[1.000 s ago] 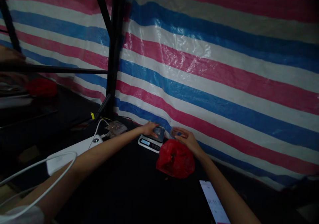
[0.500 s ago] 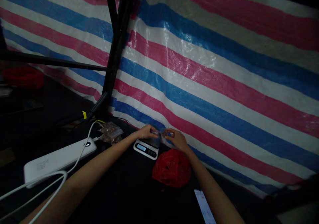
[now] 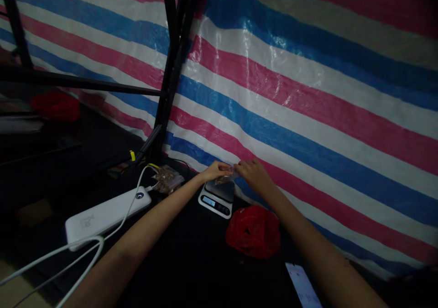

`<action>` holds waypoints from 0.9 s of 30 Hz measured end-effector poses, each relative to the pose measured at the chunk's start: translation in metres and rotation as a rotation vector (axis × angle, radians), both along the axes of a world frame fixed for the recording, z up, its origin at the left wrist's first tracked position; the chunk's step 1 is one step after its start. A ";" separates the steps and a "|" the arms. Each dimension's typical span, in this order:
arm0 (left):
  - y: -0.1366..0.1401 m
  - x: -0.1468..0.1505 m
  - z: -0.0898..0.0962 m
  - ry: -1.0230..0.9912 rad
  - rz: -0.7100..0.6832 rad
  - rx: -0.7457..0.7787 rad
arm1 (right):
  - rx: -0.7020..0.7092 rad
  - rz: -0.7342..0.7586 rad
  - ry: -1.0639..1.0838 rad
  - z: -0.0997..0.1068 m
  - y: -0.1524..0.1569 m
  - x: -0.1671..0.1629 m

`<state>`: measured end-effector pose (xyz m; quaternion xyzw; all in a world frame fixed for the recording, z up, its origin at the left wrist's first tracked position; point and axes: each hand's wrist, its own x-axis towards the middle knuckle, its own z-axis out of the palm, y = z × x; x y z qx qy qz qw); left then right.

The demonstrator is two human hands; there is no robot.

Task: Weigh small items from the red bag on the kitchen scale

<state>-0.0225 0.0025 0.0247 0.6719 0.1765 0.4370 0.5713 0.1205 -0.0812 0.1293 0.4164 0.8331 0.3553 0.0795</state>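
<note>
Just above a small white digital scale (image 3: pixel 215 201) with a lit display, my left hand (image 3: pixel 216 171) is closed on a small clear plastic bag (image 3: pixel 226 178) with something brownish in it. My right hand (image 3: pixel 255 173) pinches the same bag at its upper right edge. The scale's dark weighing plate shows below the bag. Nearer to me, beside the scale, lies a red plastic bag (image 3: pixel 253 232) with its mouth bunched open; its contents are too dark to make out.
On the left lie a white power bank (image 3: pixel 106 219) with white cables and a clear bag of brown bits (image 3: pixel 167 179). A phone (image 3: pixel 303 285) with a lit screen is by my right forearm. A black metal frame (image 3: pixel 167 80) and striped plastic sheeting (image 3: pixel 290 98) stand behind.
The view has shifted, so things sit further right. My right hand has turned back-up and closed in on the bag's edge; the hands are now closer together above the scale.
</note>
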 end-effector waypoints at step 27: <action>-0.062 0.007 0.005 0.458 0.440 0.884 | -0.708 -0.381 1.057 -0.054 -0.174 0.106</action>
